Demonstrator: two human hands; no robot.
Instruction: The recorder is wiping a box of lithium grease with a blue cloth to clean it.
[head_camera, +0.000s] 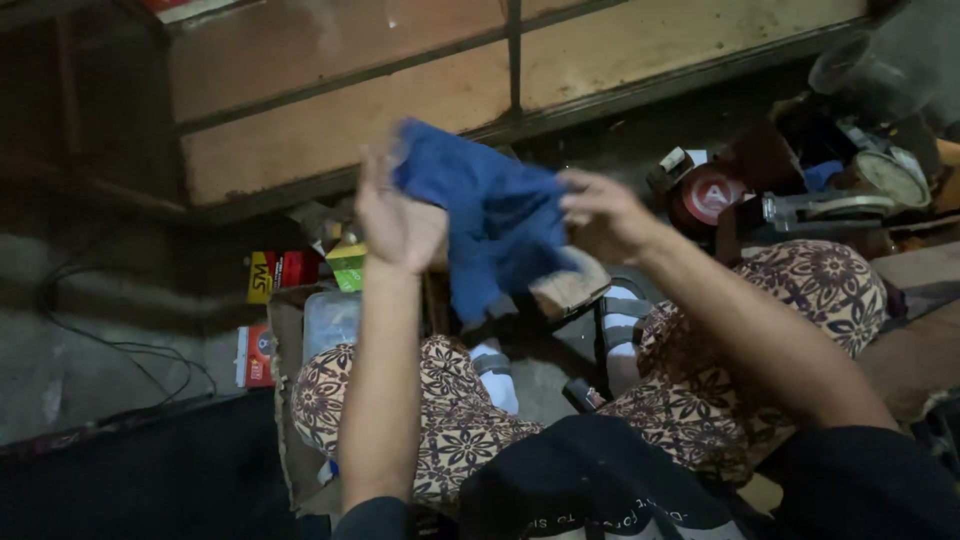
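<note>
Nearest the lens: black shirt (600, 480) at the bottom edge, then two knees in brown floral-print trousers (450, 420), legs folded on the floor.

Left hand (398, 215): raised, palm toward the centre, fingers extended upward and slightly blurred; thumb side pressed against the left edge of a blue cloth (490, 220). Loosely open rather than clenched — exact grip on the cloth not discernible.

Right hand (600, 215): fingers curled, closed on the right edge of the blue cloth. Whether the same fingers also clasp the light wooden block (570, 285) just below the hand — cannot tell; block partly covered by the cloth.

Blue cloth: held in the air between both hands, above the knees. Long axis diagonal, from upper left near the left fingertips down to lower right, with a loose flap hanging toward the lap.

Surroundings: wooden panelled wall (330, 110) ahead. Small red and yellow boxes (275, 272) and a clear plastic container (328, 320) on the floor left of the knees. Round red tin (708, 195) and assorted metal parts (830, 205) at upper right. Black cable (120, 350) on the concrete at left.
</note>
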